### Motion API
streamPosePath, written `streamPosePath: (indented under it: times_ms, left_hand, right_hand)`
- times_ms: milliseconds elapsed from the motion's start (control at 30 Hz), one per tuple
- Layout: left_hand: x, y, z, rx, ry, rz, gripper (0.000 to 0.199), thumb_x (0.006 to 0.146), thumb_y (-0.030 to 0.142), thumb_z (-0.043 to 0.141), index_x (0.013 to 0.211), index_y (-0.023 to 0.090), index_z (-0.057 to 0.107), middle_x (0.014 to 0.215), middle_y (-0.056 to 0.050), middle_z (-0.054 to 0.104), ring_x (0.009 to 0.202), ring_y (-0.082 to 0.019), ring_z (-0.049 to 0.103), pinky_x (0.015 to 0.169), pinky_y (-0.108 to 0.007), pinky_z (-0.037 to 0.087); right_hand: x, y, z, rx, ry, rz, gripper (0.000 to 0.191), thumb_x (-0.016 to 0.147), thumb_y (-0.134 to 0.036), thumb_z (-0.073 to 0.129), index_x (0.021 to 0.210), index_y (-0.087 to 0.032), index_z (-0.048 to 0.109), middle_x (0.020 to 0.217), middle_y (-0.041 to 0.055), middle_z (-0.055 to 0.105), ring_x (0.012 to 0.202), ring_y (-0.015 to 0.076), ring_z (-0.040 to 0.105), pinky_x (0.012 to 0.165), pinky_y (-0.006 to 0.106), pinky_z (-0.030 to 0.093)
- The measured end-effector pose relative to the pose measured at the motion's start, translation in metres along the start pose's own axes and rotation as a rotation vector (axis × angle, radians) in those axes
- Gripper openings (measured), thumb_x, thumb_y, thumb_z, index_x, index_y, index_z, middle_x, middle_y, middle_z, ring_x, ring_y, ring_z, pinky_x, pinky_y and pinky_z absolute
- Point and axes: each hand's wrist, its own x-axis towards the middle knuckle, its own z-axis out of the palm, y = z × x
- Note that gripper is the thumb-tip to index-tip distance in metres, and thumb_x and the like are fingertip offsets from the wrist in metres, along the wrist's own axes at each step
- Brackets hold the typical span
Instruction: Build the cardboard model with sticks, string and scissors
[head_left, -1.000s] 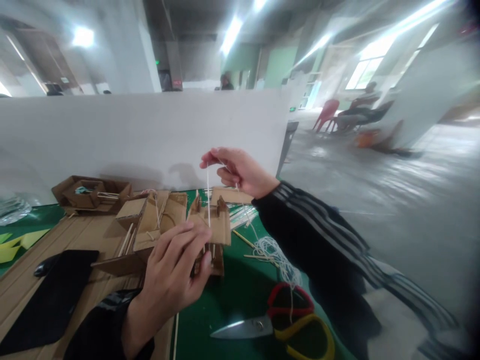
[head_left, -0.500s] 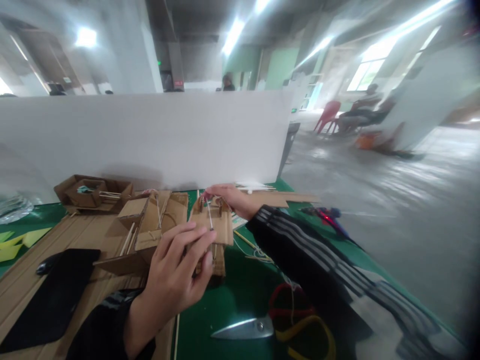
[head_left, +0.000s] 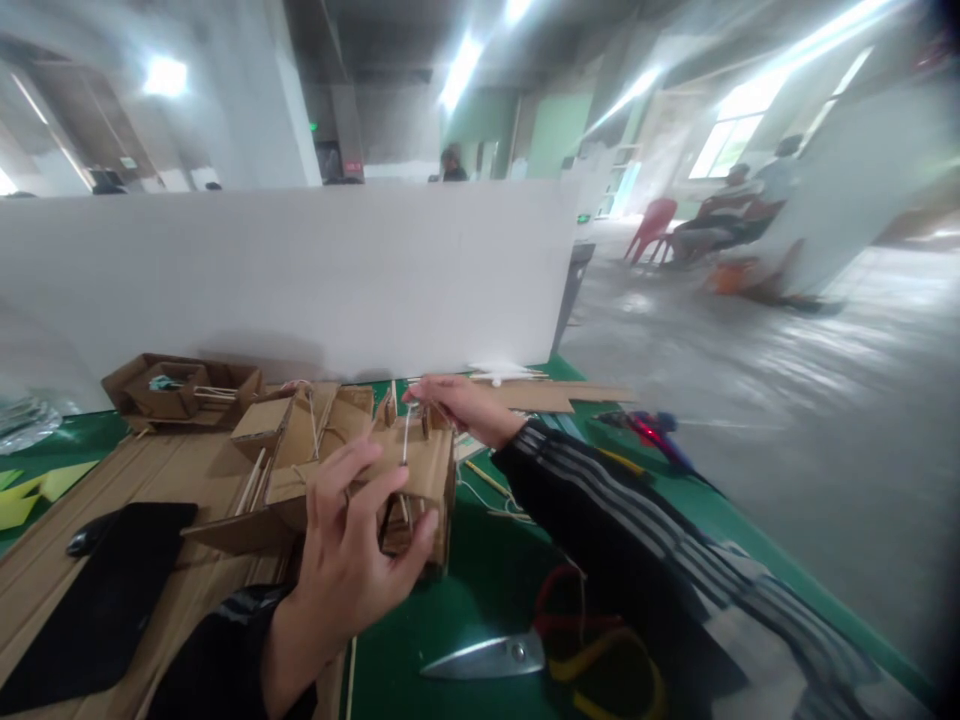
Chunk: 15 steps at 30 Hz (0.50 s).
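Right of the large cardboard sheet (head_left: 161, 470), a small cardboard box (head_left: 430, 472) is standing; over its top my right fingers (head_left: 430, 388) are pinching a white string (head_left: 406, 436), my left fingers (head_left: 378, 498) are holding wide apart by its near edge, and green tabletop (head_left: 427, 620) is leaving me room from there to the scissors (head_left: 491, 658)
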Motion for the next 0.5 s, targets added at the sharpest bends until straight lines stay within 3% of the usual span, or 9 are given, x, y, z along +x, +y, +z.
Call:
streamPosePath:
  times_ms: [133, 267, 367, 500]
  left_hand:
    - [0.000, 0.002, 0.006, 0.028, 0.045, -0.046, 0.053, 0.071, 0.031, 0.081, 0.109, 0.017, 0.047, 0.127, -0.019, 0.048, 0.121, -0.035, 0.051, 0.095, -0.050, 0.051]
    - [0.002, 0.000, 0.007, -0.077, 0.028, -0.044, 0.047, 0.072, 0.022, 0.079, 0.106, 0.018, 0.046, 0.119, -0.017, 0.055, 0.120, -0.033, 0.053, 0.097, -0.051, 0.049]
    - [0.001, -0.003, 0.005, -0.095, 0.001, -0.051, 0.043, 0.075, 0.016, 0.075, 0.108, 0.018, 0.047, 0.117, -0.016, 0.058, 0.119, -0.032, 0.054, 0.100, -0.053, 0.046]
    - [-0.004, -0.005, 0.001, -0.027, -0.028, -0.013, 0.044, 0.078, 0.016, 0.070, 0.118, 0.019, 0.050, 0.118, -0.013, 0.063, 0.123, -0.032, 0.052, 0.102, -0.051, 0.044]
  right_hand:
    - [-0.002, -0.033, -0.014, 0.095, -0.024, -0.068, 0.027, 0.086, -0.042, 0.060, 0.096, -0.018, 0.067, 0.055, -0.0088, 0.039, 0.041, 0.0051, 0.020, 0.037, 0.020, 0.013]
    - [-0.019, -0.086, -0.019, 0.102, -0.036, -0.230, 0.024, 0.089, -0.040, 0.061, 0.098, -0.019, 0.070, 0.057, -0.0076, 0.036, 0.045, 0.0051, 0.024, 0.039, 0.020, 0.016]
    - [-0.043, -0.126, -0.012, -0.009, -0.084, -0.365, 0.021, 0.093, -0.032, 0.057, 0.094, -0.018, 0.072, 0.060, -0.0061, 0.045, 0.049, 0.0043, 0.034, 0.044, 0.017, 0.025]
    - [-0.083, -0.160, 0.008, -0.141, -0.178, -0.454, 0.019, 0.094, -0.019, 0.054, 0.084, -0.017, 0.071, 0.089, -0.0028, 0.067, 0.057, 0.0022, 0.046, 0.056, 0.016, 0.041]
